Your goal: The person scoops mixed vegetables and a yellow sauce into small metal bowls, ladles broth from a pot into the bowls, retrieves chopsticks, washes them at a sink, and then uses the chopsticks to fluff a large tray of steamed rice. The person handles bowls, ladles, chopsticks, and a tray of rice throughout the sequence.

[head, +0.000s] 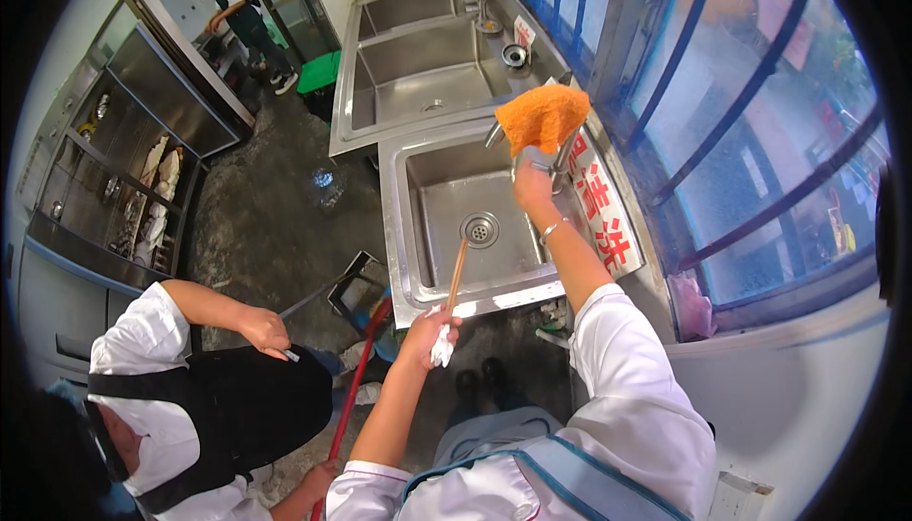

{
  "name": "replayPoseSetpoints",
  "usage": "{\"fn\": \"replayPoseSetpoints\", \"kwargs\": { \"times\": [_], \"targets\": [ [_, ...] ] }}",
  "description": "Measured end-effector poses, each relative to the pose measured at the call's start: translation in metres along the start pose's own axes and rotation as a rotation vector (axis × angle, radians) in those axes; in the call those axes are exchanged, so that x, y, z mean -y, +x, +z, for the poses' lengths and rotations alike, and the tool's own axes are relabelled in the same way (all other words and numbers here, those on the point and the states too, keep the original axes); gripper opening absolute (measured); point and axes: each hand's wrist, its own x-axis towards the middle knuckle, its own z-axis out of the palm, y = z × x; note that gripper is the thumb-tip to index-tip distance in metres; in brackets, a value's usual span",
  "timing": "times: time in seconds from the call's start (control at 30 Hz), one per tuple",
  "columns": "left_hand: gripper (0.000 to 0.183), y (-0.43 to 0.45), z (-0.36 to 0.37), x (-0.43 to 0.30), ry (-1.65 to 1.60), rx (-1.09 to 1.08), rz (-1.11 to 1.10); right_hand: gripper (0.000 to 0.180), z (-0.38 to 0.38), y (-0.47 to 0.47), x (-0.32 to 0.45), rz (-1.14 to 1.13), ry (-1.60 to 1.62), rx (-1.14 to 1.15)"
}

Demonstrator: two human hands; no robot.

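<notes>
My left hand [432,336] holds a pair of wooden chopsticks [458,275] and a crumpled white tissue [442,350]. The chopstick tips reach over the near stainless-steel sink [445,197], in line with its drain strainer [479,229]. Across the basin, my right hand [534,186] grips the metal faucet [563,158] at the sink's right side; its fingertips are partly hidden. An orange cloth [545,115] is draped over the top of the faucet, just beyond that hand.
At my left stands a person in a black apron [256,393], beside a red pole [363,371] and a dustpan [360,282]. A double sink [420,72] lies beyond. Barred windows [755,129] line the right. A green-lidded bin [318,72] and another person [246,15] are farther off.
</notes>
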Motion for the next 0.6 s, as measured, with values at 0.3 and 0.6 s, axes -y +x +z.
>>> {"fn": "replayPoseSetpoints", "kwargs": {
  "times": [0.3,0.6],
  "targets": [
    [0.018,0.081,0.011,-0.045,0.012,-0.04,-0.001,0.049,0.019,-0.061,0.059,0.25,0.602,0.098],
    [0.014,0.105,0.039,-0.058,0.149,-0.065,0.041,0.017,0.105,-0.005,0.075,0.9,2.087,0.427]
  ]
}}
